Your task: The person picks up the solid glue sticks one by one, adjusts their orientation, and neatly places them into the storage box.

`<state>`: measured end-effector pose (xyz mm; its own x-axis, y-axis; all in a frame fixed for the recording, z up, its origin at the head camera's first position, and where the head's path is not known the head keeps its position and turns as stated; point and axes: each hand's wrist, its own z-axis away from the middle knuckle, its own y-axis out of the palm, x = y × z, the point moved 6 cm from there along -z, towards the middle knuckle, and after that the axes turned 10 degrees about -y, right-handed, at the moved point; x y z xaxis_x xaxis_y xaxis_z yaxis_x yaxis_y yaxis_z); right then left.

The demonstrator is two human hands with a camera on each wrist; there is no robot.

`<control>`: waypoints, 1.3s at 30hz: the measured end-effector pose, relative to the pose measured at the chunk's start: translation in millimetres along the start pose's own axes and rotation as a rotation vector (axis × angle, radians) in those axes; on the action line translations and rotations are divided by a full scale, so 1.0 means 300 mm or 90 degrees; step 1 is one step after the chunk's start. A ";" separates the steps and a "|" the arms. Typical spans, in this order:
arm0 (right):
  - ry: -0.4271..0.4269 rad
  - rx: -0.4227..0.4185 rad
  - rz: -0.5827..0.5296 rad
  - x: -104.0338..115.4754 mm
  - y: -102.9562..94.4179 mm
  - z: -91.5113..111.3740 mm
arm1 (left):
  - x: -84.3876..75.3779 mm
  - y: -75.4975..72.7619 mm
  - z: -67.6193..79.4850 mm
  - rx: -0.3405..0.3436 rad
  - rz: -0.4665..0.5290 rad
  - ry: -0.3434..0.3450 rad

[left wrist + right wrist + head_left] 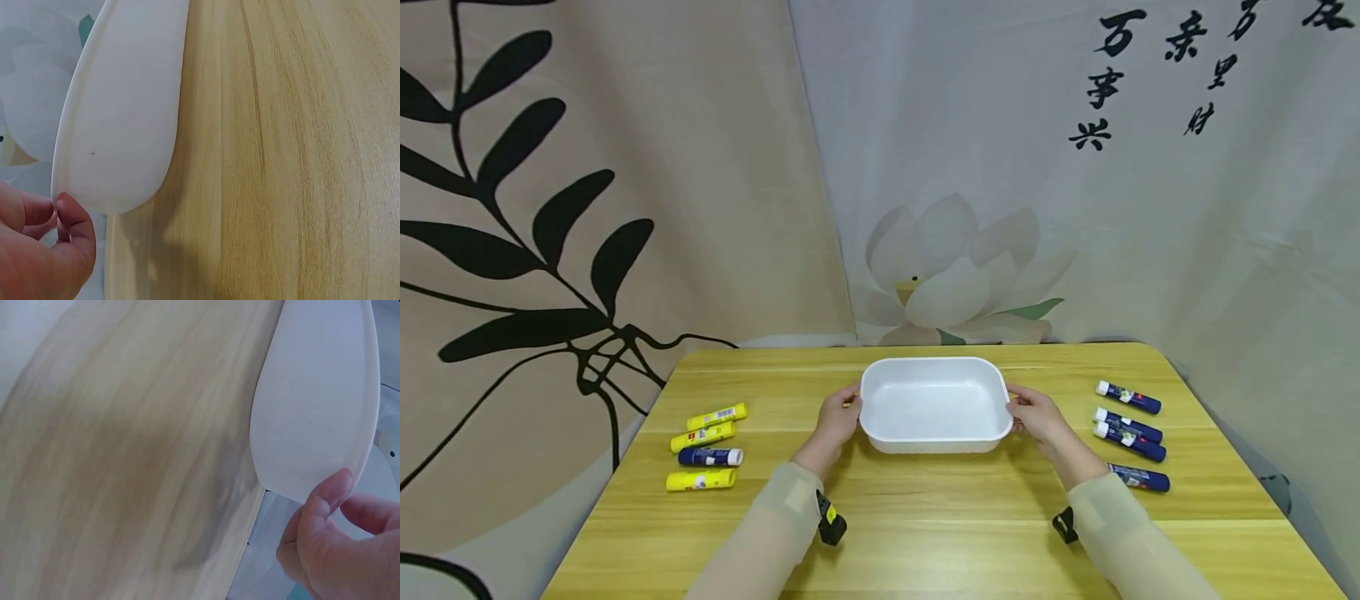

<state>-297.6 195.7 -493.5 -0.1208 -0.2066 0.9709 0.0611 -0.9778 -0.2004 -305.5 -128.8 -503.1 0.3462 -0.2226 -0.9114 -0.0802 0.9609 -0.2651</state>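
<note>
A white rectangular plastic basin with rounded corners is at the far middle of the wooden table, its inside bare. My left hand pinches the rim at its left end; in the left wrist view thumb and fingers close on the lip. At the opposite end my right hand pinches the rim too, and the right wrist view shows the fingertips on the edge. Both wrist views show the basin's smooth outer wall close over the wood, with shadows below.
Left on the table lie several glue sticks: yellow ones and a dark blue one with a white cap. Several dark blue glue sticks lie on the right, near the right forearm. A printed cloth hangs behind the table.
</note>
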 end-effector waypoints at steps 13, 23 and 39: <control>0.007 0.005 0.004 0.005 0.006 0.001 | 0.010 -0.002 0.002 0.026 0.026 -0.026; -0.278 0.112 0.386 0.073 -0.106 0.077 | 0.010 0.001 0.002 0.040 0.006 -0.031; -0.521 0.146 0.707 -0.080 -0.418 0.318 | 0.003 0.002 -0.001 0.042 -0.001 -0.028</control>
<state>-207.8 326.7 -479.2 0.6976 -0.7035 0.1359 -0.0903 -0.2745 -0.9573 -305.4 -128.4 -504.3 0.3875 -0.2181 -0.8957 -0.0187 0.9695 -0.2442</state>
